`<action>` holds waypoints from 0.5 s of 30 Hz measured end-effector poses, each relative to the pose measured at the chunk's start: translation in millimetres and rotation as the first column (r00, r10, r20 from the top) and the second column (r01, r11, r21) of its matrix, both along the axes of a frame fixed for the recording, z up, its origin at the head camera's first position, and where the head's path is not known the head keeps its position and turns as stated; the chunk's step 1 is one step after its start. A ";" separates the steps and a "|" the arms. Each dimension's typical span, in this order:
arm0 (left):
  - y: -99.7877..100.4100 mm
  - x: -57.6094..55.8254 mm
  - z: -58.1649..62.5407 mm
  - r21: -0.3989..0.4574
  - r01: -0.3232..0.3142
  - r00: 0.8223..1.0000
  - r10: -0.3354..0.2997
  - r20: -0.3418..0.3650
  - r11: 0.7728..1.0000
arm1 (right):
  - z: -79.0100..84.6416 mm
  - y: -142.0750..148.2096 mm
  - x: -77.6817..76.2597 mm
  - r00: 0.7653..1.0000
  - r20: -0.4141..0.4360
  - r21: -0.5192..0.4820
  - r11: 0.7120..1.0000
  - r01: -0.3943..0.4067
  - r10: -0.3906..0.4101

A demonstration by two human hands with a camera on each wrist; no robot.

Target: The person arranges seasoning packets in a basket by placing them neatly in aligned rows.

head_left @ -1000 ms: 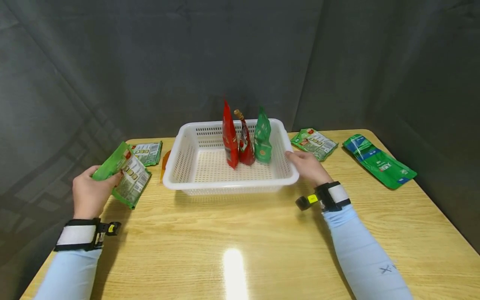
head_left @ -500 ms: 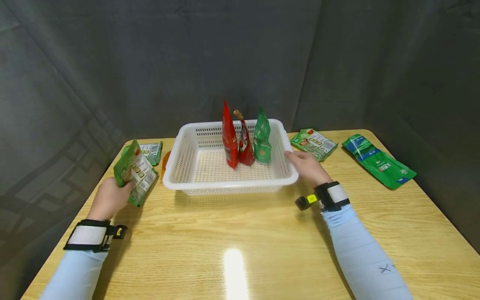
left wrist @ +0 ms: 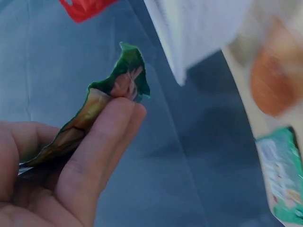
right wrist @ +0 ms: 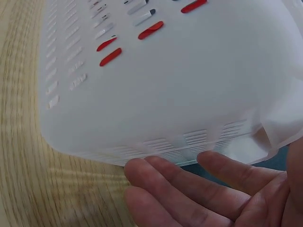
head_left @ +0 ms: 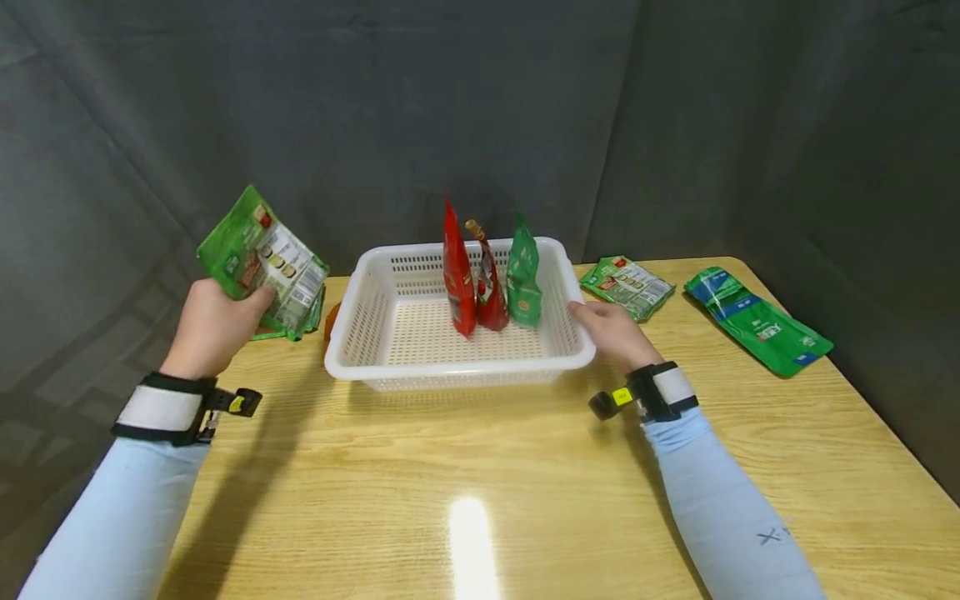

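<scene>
My left hand (head_left: 213, 329) pinches a green food pouch (head_left: 288, 271) between thumb and fingers, raised above the table's left back corner. In the left wrist view, the pouch (left wrist: 78, 125) appears edge-on, gripped between the fingers and thumb. At the white plastic basket (head_left: 465, 367), my right hand (head_left: 617, 333) holds the right rim. The right wrist view shows its fingers (right wrist: 189, 189) lying along the outer wall. Standing inside the basket are a red bag (head_left: 459, 279), a dark red pouch (head_left: 491, 300) with a narrow gold top and a green bag (head_left: 523, 279).
Another green packet (left wrist: 284, 175) lies at the back left, mostly hidden in the head view. An orange object (head_left: 331, 321) sits beside the basket. To the right lie green packets (head_left: 630, 286) and a green-and-blue pouch (head_left: 757, 321). A dark curtain (head_left: 480, 125) hangs behind.
My left hand dipped towards the packet at the back left, then rose with the green pouch, up and slightly forward. The right hand and basket have stayed nearly still.
</scene>
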State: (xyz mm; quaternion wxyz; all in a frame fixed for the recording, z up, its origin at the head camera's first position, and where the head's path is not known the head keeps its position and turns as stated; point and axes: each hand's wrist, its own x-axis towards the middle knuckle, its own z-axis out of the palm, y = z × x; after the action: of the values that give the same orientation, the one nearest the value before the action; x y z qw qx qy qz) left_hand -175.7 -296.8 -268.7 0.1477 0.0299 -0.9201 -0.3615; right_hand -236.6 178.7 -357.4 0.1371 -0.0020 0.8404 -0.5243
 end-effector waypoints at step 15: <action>98.1 -69.5 23.3 0.133 0.191 0.944 -0.219 0.246 0.973 | -1.9 1.2 -1.5 1.000 -0.029 -0.017 1.000 0.010 -0.010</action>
State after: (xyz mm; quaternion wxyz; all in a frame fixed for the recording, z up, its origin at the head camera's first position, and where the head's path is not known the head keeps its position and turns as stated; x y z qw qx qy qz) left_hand -245.2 -198.7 -245.4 -0.0140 -0.0114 -0.9089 -0.4166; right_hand -238.1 179.9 -359.3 0.1223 -0.0066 0.8378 -0.5321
